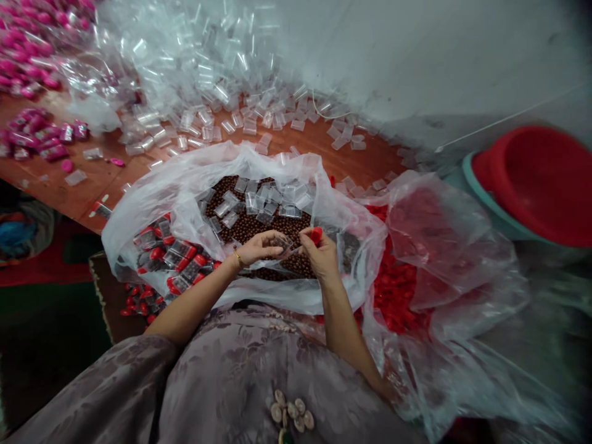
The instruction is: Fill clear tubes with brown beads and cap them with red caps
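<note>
Over a white plastic bag (139,179) of small brown beads (296,262), my two hands meet near the middle of the view. My left hand (263,248), with a bracelet at its wrist, is closed around a small clear plastic container (285,244); dark spots show through it, but its contents are too blurred to make out. Close beside it my right hand (322,254) pinches a red cap (316,235), its fingertips at the container's end. Several clear empty containers (266,200) lie on the beads. Red-capped filled containers (180,254) are heaped at the bag's left.
Many clear containers (203,117) are strewn over the reddish table (277,148). Pink containers (34,46) pile up at the far left. Red caps (398,296) fill a clear bag (467,265) on the right. A red basin (550,185) stands beyond, near the wall.
</note>
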The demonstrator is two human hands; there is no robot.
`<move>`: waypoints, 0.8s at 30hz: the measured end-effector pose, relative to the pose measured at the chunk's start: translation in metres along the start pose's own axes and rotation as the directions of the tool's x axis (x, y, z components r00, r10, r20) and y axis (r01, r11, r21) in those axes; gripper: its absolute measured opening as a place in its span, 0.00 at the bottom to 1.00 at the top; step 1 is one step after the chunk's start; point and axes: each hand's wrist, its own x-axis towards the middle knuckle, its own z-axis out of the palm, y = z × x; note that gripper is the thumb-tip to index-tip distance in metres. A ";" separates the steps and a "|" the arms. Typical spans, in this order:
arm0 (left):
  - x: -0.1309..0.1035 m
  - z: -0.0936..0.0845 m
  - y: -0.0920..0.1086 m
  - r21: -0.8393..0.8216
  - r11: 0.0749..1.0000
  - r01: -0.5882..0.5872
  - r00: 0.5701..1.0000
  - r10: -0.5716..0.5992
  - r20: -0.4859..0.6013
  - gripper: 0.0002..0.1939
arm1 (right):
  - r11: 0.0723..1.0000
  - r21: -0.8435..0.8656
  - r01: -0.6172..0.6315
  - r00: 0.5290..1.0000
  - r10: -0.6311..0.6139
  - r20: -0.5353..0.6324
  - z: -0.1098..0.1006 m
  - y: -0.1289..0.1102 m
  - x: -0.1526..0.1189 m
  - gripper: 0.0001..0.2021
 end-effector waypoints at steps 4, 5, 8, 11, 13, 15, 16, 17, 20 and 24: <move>0.001 -0.002 -0.002 0.060 0.998 -0.004 0.999 0.007 -0.048 0.23 | 0.987 -0.004 -0.162 0.987 0.162 0.026 -0.002 -0.002 0.002 0.20; 0.001 -0.002 -0.003 0.084 0.996 -0.008 0.999 0.012 -0.051 0.22 | 0.980 0.048 -0.194 0.980 0.191 0.060 -0.002 -0.003 0.000 0.20; 0.001 0.001 -0.004 0.157 0.987 -0.033 0.997 0.043 -0.058 0.23 | 0.968 0.158 -0.195 0.977 0.177 0.120 0.002 -0.007 -0.007 0.18; 0.001 0.006 -0.002 0.207 0.978 -0.035 0.996 0.051 -0.072 0.24 | 0.987 0.090 -0.132 0.984 0.120 0.129 0.006 -0.008 -0.015 0.17; 0.001 0.008 0.000 0.237 0.971 -0.037 0.996 0.056 -0.073 0.24 | 0.998 -0.012 -0.069 0.989 0.070 0.131 0.006 -0.007 -0.017 0.17; 0.001 0.009 0.001 0.267 0.963 -0.043 0.996 0.063 -0.065 0.24 | 0.991 -0.132 0.025 0.993 -0.009 0.122 0.006 -0.006 -0.018 0.18; 0.000 0.009 0.001 0.283 0.958 -0.045 0.996 0.065 -0.063 0.25 | 0.979 -0.192 0.074 0.991 -0.052 0.121 0.006 -0.007 -0.018 0.18; 0.000 0.009 0.001 0.298 0.953 -0.044 0.996 0.065 -0.062 0.25 | 0.961 -0.249 0.120 0.988 -0.092 0.122 0.006 -0.007 -0.018 0.19; -0.002 0.010 0.002 0.344 0.938 -0.038 0.996 0.063 -0.062 0.25 | 0.902 -0.370 0.222 0.973 -0.180 0.143 0.006 -0.011 -0.019 0.20; -0.007 0.014 0.006 0.372 0.927 -0.040 0.997 0.063 -0.052 0.24 | 0.847 -0.449 0.284 0.956 -0.218 0.194 0.006 -0.016 -0.024 0.20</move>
